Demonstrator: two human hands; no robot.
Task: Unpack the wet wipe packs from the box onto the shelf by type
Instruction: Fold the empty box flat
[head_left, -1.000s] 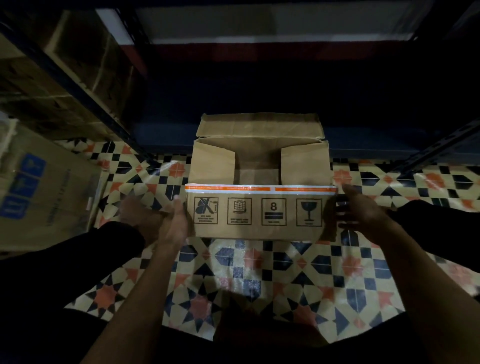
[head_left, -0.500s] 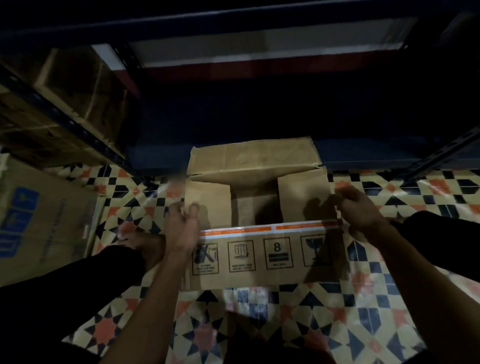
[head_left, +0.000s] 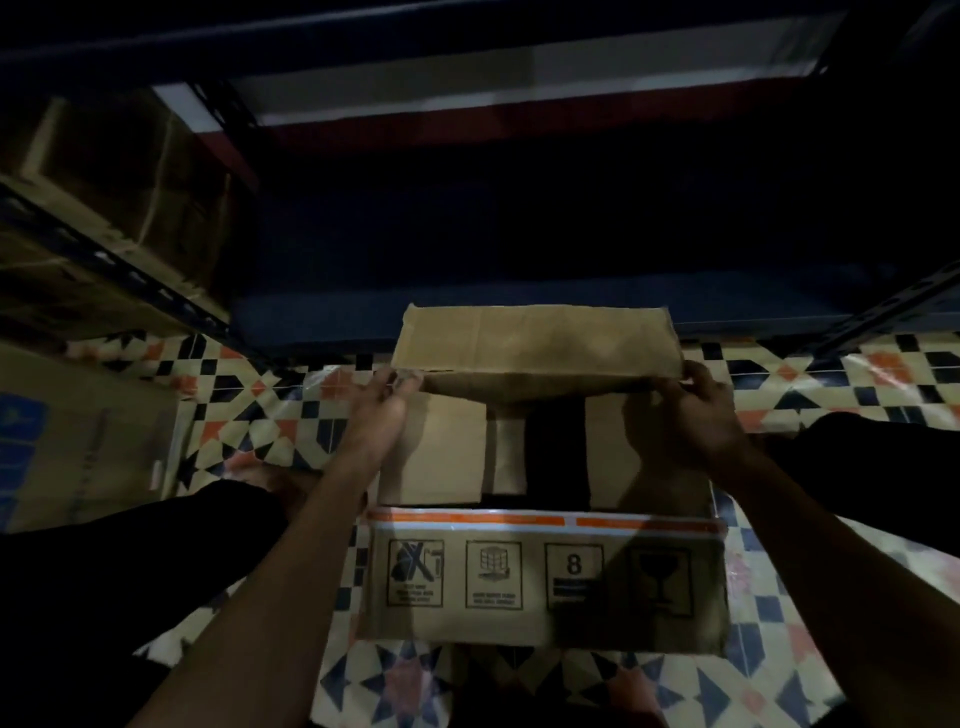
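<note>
Head view: cardboard box (head_left: 545, 577) sits on patterned tile floor (head_left: 291, 421) in front of the dark lower shelf (head_left: 519, 249), w/ side flaps folded in over a dark gap; no wipe packs visible inside, too dark to tell. Left hand (head_left: 382, 405) pinches far flap (head_left: 535, 340) at its left corner, right hand (head_left: 696, 410) grips its right corner w/ curled fingers. Vs 0.5 s ago, both hands have gone from the box's near corners to the far flap, and the box fills more of the frame.

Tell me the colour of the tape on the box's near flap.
Orange and white tape, in the head view.
</note>
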